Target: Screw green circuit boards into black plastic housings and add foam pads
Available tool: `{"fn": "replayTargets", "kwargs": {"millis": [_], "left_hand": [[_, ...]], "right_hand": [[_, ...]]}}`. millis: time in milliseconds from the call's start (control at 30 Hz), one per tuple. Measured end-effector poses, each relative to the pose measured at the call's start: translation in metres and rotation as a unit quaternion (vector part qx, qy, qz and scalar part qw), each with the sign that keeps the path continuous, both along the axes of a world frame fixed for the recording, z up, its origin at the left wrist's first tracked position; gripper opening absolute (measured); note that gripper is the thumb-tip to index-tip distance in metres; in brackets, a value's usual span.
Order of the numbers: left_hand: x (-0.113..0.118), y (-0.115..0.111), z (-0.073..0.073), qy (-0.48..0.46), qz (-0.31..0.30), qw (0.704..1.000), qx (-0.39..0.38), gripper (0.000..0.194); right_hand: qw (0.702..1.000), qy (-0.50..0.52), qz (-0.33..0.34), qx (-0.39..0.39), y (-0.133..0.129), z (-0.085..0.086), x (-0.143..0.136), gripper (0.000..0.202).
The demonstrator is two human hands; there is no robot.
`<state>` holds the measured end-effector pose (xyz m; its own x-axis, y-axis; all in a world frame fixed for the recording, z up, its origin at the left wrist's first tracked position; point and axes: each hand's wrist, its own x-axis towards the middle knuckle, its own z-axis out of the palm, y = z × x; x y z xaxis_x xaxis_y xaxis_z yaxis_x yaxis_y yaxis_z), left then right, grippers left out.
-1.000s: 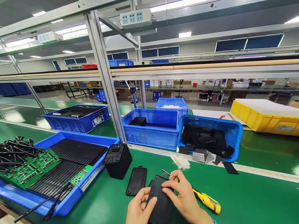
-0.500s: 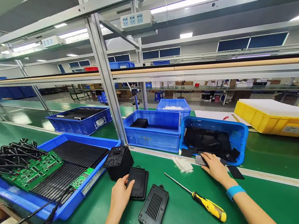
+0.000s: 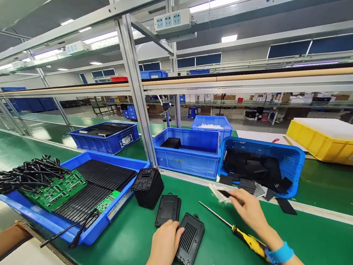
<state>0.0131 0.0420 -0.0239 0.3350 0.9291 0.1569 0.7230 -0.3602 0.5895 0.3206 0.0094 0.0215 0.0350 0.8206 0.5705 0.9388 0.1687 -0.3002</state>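
Observation:
My left hand (image 3: pixel 164 244) is closed at the left edge of a black plastic case cover with slots (image 3: pixel 187 242); its fingertips are partly hidden. Just behind those fingers lie plain black covers (image 3: pixel 167 210), one overlapping another. Between thumb and fingers my right hand (image 3: pixel 248 211) pinches a small thin black pad (image 3: pixel 226 193), held over white scraps (image 3: pixel 217 190) by the bench rail. Below my right wrist lies a yellow and black screwdriver (image 3: pixel 248 241), partly covered by the blue wristband (image 3: pixel 280 253).
Black pads fill a blue basket (image 3: pixel 298 172), with several loose ones (image 3: pixel 286 206) in front. A stack of black cases (image 3: pixel 147 191) stands beside a blue tray (image 3: pixel 98 230) of ribbed parts, green circuit boards (image 3: pixel 61 191) and cables. A metal post (image 3: pixel 137 81) rises behind. Another person's arm (image 3: pixel 1 242) shows lower left.
My left hand has moved from the plain cover to the slotted one. My right hand has come left from the loose pads, now with a black pad. The view has shifted.

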Motion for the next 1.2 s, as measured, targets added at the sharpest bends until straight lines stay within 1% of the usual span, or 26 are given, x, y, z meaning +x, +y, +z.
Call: {"fn": "replayTargets", "kwargs": {"millis": [67, 133, 200, 267, 333, 400, 500, 567, 633, 667, 700, 733, 867, 933, 967, 1000, 1067, 1133, 1200], "left_hand": [[0.002, -0.001, -0.001, -0.036, 0.001, 0.999, -0.006, 0.031], [0.002, -0.001, 0.000, -0.092, -0.005, 0.996, -0.016, 0.038], [0.001, -0.001, 0.001, -0.160, -0.022, 0.986, -0.045, 0.044], [0.002, -0.002, 0.000, -0.233, -0.040, 0.968, -0.088, 0.050], [0.003, -0.006, -0.001, -0.301, -0.049, 0.943, -0.131, 0.053], [0.004, -0.010, -0.002, -0.359, -0.053, 0.917, -0.166, 0.054], [0.005, -0.016, 0.000, -0.418, -0.068, 0.880, -0.216, 0.056], [0.006, -0.017, 0.002, -0.460, -0.079, 0.849, -0.248, 0.058], [0.007, -0.017, 0.004, -0.500, -0.075, 0.823, -0.257, 0.057], [0.008, -0.016, 0.005, -0.512, -0.071, 0.818, -0.254, 0.055], [0.009, -0.015, 0.005, -0.514, -0.066, 0.819, -0.246, 0.054], [0.009, -0.013, 0.005, -0.501, -0.061, 0.831, -0.233, 0.053], [0.005, 0.002, 0.004, -0.389, -0.032, 0.902, -0.186, 0.058], [-0.004, 0.016, 0.005, -0.335, 0.002, 0.930, -0.155, 0.064], [-0.009, 0.025, 0.005, -0.309, 0.024, 0.941, -0.138, 0.068], [-0.014, 0.034, 0.006, -0.275, 0.049, 0.953, -0.119, 0.073], [-0.023, 0.051, 0.006, -0.199, 0.093, 0.972, -0.085, 0.081], [-0.028, 0.062, 0.006, -0.129, 0.114, 0.983, -0.059, 0.082], [-0.029, 0.066, 0.005, -0.073, 0.118, 0.990, -0.035, 0.078]], "right_hand": [[0.997, 0.010, 0.078, 0.005, -0.009, 0.001, -0.034, 0.027], [0.990, 0.008, 0.142, 0.015, -0.015, -0.003, -0.063, 0.026], [0.981, -0.006, 0.189, 0.033, -0.018, -0.009, -0.083, 0.028], [0.974, -0.026, 0.219, 0.053, -0.019, -0.016, -0.095, 0.030], [0.968, -0.047, 0.236, 0.069, -0.020, -0.020, -0.102, 0.032], [0.964, -0.074, 0.246, 0.077, -0.022, -0.019, -0.106, 0.035], [0.955, -0.127, 0.258, 0.067, -0.028, -0.011, -0.113, 0.039], [0.952, -0.154, 0.257, 0.059, -0.032, -0.006, -0.117, 0.039], [0.954, -0.166, 0.244, 0.058, -0.035, -0.005, -0.121, 0.037], [0.955, -0.168, 0.236, 0.059, -0.035, -0.005, -0.123, 0.035], [0.957, -0.169, 0.228, 0.057, -0.036, -0.006, -0.124, 0.035], [0.959, -0.170, 0.220, 0.050, -0.036, -0.007, -0.125, 0.035], [0.963, -0.189, 0.192, -0.014, -0.035, -0.007, -0.122, 0.047], [0.965, -0.206, 0.150, -0.058, -0.031, -0.002, -0.111, 0.052], [0.968, -0.211, 0.112, -0.081, -0.028, 0.002, -0.101, 0.050], [0.969, -0.213, 0.065, -0.105, -0.024, 0.006, -0.088, 0.044], [0.966, -0.205, -0.053, -0.151, -0.018, 0.014, -0.051, 0.031], [0.946, -0.191, -0.182, -0.187, -0.015, 0.019, -0.006, 0.027], [0.906, -0.177, -0.314, -0.221, -0.018, 0.020, 0.039, 0.016]]}}
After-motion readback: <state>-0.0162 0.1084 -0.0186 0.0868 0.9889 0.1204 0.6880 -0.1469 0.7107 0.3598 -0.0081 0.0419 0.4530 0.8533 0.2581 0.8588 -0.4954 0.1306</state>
